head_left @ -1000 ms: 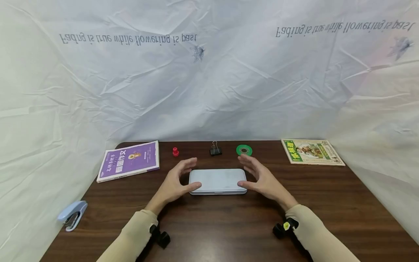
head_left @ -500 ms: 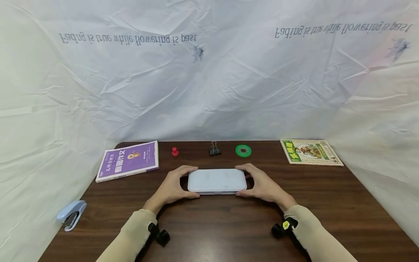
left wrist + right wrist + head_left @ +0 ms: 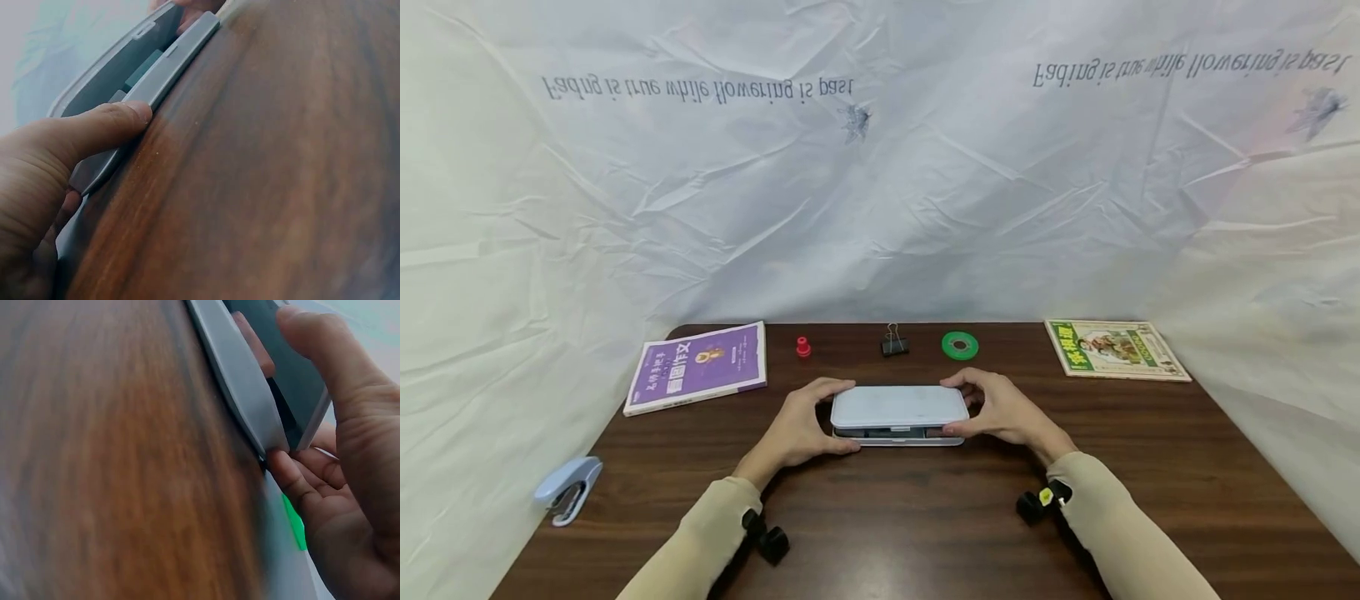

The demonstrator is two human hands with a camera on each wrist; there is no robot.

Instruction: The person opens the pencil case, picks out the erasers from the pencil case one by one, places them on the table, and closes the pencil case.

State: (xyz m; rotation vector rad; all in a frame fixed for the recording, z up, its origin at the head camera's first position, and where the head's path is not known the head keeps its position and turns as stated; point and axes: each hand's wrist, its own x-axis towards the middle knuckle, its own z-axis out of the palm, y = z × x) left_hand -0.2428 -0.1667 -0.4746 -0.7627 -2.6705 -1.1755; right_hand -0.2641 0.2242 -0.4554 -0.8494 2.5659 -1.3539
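Note:
A pale pencil case [image 3: 900, 406] lies on the table between both hands, its lid tilted partly up along the near side. My left hand [image 3: 797, 425] grips the case's left end, with the thumb on the front wall of the base [image 3: 164, 78]. My right hand [image 3: 1002, 410] holds the right end. Its thumb is at the raised lid's front edge, and its other fingers are behind the far corner. Through the gap show a dark greenish block [image 3: 144, 69] and a reddish-brown piece [image 3: 255, 345]; their kinds cannot be made out.
Behind the case, a red stopper-like piece [image 3: 802, 347], a black binder clip [image 3: 894, 344] and a green tape roll [image 3: 959, 345] stand in a row. A purple book [image 3: 696, 369] and a blue stapler [image 3: 568, 490] are left; a green-and-yellow book [image 3: 1116, 349] is right.
Both hands came in from hovering around the closed case to grip its ends. Since then the lid's near edge has risen with the right thumb, while the left hand has stayed put.

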